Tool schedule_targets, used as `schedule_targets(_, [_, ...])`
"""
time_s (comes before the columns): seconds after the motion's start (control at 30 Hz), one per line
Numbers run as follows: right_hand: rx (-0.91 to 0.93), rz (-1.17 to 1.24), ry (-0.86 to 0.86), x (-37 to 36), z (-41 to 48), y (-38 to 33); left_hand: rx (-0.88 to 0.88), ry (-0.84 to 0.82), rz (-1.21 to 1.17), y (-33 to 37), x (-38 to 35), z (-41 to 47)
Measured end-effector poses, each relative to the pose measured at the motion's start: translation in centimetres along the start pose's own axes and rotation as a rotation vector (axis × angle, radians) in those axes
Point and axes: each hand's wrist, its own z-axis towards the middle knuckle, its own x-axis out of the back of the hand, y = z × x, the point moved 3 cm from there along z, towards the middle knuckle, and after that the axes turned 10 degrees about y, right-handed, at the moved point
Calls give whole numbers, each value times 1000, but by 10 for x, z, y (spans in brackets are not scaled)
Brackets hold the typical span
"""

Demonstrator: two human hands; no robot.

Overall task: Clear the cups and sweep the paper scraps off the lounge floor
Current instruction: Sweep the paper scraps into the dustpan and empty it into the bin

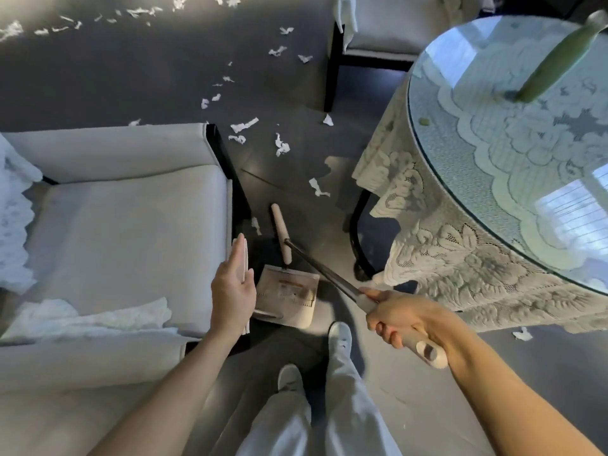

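White paper scraps (244,125) lie scattered over the dark floor, from between the armchair and the table back to the far left. My right hand (399,319) is shut on the beige grip of a broom (320,270). Its dark shaft slants down and left to a narrow beige head (280,232) that rests on the floor. A pale dustpan (287,295) stands on the floor just in front of my feet, under the shaft. My left hand (233,287) hovers flat and open beside the armchair's edge, left of the dustpan, holding nothing. No cups are in view.
A white armchair (125,225) fills the left side. A round glass-topped table with a lace cloth (477,199) stands on the right, with a blurred green object (556,62) on it. A second chair (371,37) stands at the back. One scrap (522,334) lies under the table's edge.
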Motion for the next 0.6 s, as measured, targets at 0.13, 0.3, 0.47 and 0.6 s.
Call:
schedule_targets(0.13, [55, 35, 34, 2, 44, -52, 73, 87, 40, -3, 4, 14])
schedule_targets(0.3, [79, -142, 6, -1, 114, -108, 149, 138, 74, -7, -2, 41])
schedule_targets(0.47, [36, -282, -10, -8, 170, -125, 166, 148, 99, -16, -11, 70])
schedule_targets(0.6, [37, -471, 30, -4, 164, -104, 177, 118, 78, -22, -11, 79])
